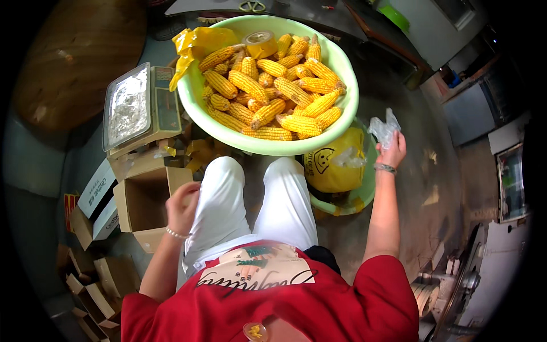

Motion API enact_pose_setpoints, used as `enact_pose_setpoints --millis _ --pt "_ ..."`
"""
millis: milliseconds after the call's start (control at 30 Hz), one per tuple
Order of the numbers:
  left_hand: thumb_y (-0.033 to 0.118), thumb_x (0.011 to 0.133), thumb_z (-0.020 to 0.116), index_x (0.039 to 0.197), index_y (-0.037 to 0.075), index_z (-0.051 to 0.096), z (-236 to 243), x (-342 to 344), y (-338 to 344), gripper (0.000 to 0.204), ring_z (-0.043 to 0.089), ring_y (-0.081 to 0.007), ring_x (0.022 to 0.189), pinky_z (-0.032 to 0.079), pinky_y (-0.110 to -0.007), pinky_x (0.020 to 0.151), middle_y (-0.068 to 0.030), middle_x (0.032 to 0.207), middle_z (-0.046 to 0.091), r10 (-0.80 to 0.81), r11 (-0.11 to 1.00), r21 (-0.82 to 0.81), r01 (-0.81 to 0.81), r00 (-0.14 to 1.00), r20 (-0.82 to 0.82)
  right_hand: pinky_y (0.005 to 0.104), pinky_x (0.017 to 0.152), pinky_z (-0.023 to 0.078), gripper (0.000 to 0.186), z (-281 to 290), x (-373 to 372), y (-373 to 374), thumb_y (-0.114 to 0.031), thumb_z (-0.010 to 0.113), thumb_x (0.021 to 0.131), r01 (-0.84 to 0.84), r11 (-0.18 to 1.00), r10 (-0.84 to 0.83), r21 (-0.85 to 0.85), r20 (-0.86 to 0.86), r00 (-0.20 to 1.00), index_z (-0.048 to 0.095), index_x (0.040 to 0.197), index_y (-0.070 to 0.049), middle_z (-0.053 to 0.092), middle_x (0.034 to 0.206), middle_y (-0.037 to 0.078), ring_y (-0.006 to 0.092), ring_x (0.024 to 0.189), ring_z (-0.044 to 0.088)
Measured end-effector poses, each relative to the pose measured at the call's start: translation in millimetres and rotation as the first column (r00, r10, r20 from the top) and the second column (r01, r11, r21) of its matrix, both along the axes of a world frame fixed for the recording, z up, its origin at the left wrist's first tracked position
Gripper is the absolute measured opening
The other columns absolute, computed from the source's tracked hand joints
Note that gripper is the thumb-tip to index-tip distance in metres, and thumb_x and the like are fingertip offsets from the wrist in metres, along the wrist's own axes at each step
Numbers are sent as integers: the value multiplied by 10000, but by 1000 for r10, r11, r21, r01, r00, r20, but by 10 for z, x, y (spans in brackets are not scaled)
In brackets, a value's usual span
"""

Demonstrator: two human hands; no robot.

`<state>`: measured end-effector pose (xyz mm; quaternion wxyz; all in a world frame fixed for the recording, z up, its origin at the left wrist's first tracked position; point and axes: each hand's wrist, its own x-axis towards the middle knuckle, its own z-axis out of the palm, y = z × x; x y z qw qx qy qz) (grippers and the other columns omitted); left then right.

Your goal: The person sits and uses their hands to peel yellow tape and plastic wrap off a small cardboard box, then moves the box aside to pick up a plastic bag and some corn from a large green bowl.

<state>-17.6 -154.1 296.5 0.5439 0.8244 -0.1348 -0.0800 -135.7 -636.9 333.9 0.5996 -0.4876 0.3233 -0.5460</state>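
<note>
My right hand (392, 151) is out to the right, closed on a crumpled clear plastic bag (384, 129). Beside my left thigh is my left hand (183, 206), next to an open cardboard box (149, 200); its fingers look bent but are smeared by motion. A large pale green basin (268, 149) full of corn cobs (249, 85) stands in front of my knees. On top of the cobs lies a roll of tape (260, 45). A yellow plastic bag (202, 44) hangs over the basin's far left rim.
Under the basin's right side stands a second green tub (370, 188) with a yellow bag (337, 164) in it. A scale (130, 107) with a metal top sits at left. More cartons (98, 196) lie at lower left. Scissors (251, 6) rest on the far table.
</note>
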Motion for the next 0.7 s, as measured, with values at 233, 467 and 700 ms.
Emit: enact_pose_setpoints --millis 233,467,700 --pt "451 836 529 1368 48 180 551 93 -971 753 568 -198 960 470 -311 786 -156 1193 493 -668 706 -602 374 635 -389 217 579 436 46 409 625 1724 -52 582 815 -738 575 639 -354 -370 675 556 841 -25 590 760 17 91 647 542" --pt "261 873 536 1100 20 517 466 262 -1069 332 577 -166 875 465 -342 778 -52 979 585 -450 558 -818 -136 779 -437 294 614 461 161 401 711 2263 76 568 695 -839 195 569 -509 -638 519 568 831 -9 587 769 118 245 675 589" --pt "168 861 543 936 88 583 306 415 -813 116 588 -114 763 485 -293 626 -9 866 625 -152 516 -718 -467 775 -614 216 636 452 146 148 749 1910 135 541 710 -841 524 791 -137 -289 540 607 785 27 589 831 39 98 686 545"
